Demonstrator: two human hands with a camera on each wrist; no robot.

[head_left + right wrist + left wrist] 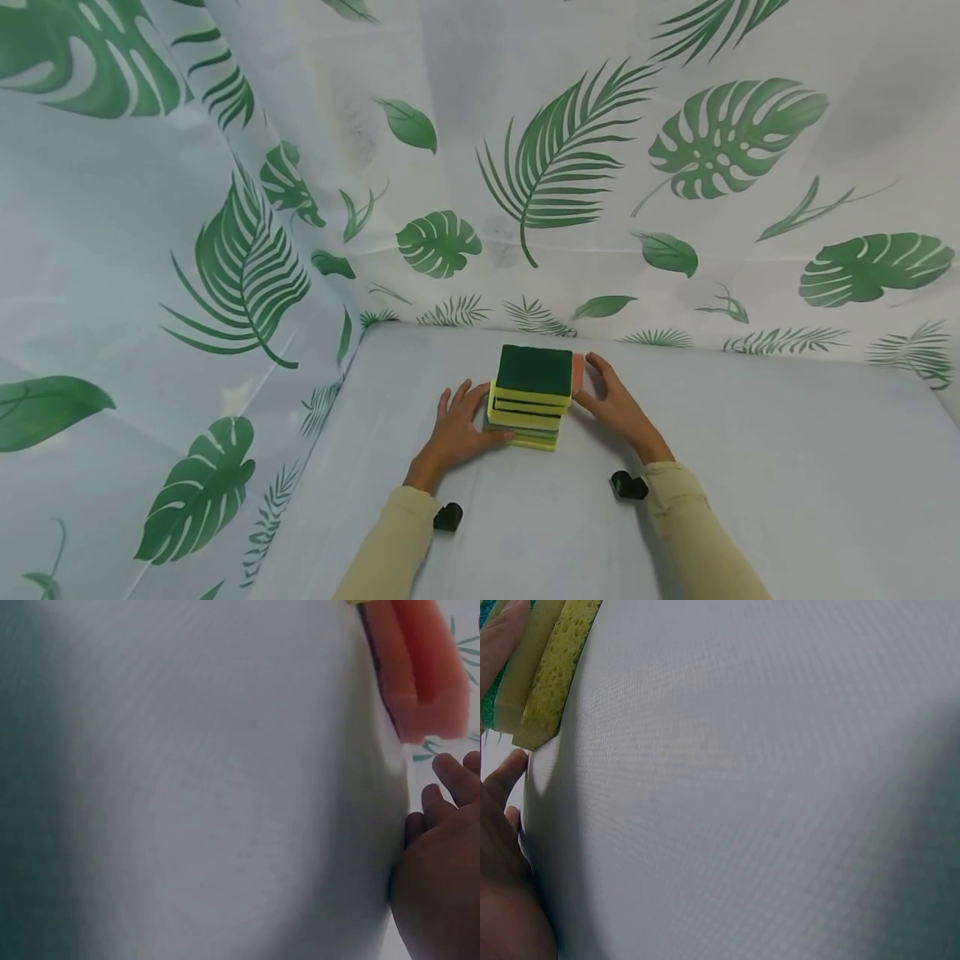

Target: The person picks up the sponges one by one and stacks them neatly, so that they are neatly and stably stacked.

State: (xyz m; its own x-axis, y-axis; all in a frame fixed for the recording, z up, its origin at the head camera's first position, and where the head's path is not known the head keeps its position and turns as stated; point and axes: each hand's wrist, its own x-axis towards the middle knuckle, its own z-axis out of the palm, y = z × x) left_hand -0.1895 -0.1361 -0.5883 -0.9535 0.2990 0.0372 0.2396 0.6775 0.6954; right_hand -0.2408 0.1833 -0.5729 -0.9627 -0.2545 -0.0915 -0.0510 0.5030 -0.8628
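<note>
A stack of sponges (534, 371) stands on the white surface, yellow with a dark green scouring layer on top. Orange-pink foam pieces (429, 675) stand at its right side, partly hidden behind the stack in the head view. My left hand (456, 432) is at the stack's left side, its thumb (499, 645) against the lower sponges and its other fingers spread. On the right, my right hand (618, 412) is spread beside the orange foam, thumb and index finger near its edges. Whether they touch it is hard to tell; in the right wrist view several fingers are apart from it.
White cloth walls with green leaf prints (555, 158) rise behind and to the left of the white surface (787, 467). Small black devices sit at the wrists, one by the left sleeve (448, 517) and one by the right sleeve (628, 485).
</note>
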